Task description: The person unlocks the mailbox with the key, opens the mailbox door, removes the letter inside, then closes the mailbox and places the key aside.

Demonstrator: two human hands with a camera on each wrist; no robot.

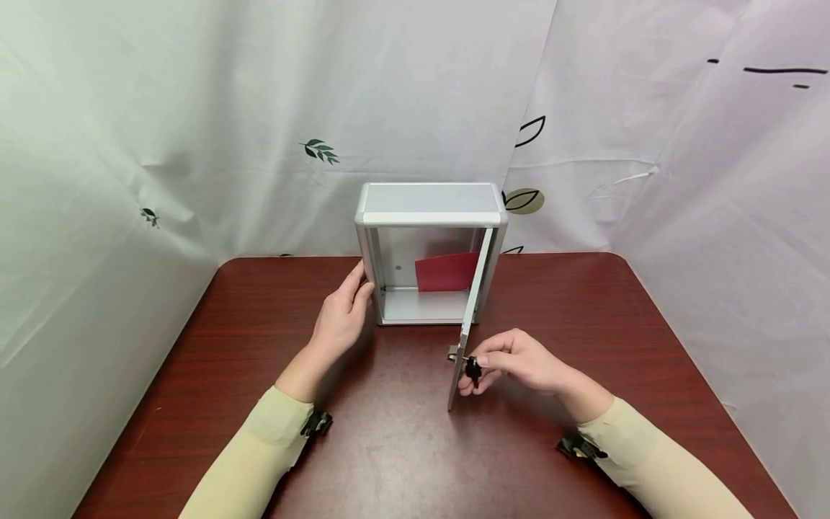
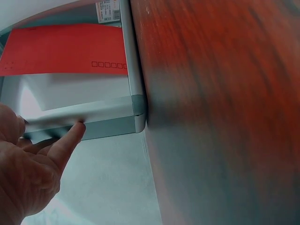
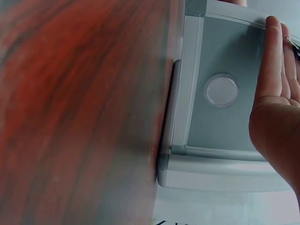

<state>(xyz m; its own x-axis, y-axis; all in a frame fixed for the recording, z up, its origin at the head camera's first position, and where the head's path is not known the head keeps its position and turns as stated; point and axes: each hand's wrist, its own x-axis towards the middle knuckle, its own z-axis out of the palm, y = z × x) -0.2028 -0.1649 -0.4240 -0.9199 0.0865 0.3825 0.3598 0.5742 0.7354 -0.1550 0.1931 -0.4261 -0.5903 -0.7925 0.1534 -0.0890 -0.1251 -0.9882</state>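
A silver-grey metal box (image 1: pixel 431 204) stands upright on the table with its hinged door (image 1: pixel 476 288) swung out toward me on the right side. Inside leans a red envelope (image 1: pixel 447 272), printed with a row of small squares in the left wrist view. My left hand (image 1: pixel 341 313) touches the box's left side, its fingers fairly straight along the frame (image 2: pixel 89 115). At the free edge of the door, my right hand (image 1: pixel 519 360) pinches a black-headed key (image 1: pixel 473 369) by the lock (image 1: pixel 452 352). The right wrist view shows the door's outer panel (image 3: pixel 229 126) beside that hand.
The reddish-brown wooden table (image 1: pixel 272 310) has rounded far corners. White cloth (image 1: pixel 415 86) with leaf prints hangs behind and along both sides. A pale round disc (image 3: pixel 221 90) sits on the door panel. Inside the box is a printed label (image 2: pixel 108 10).
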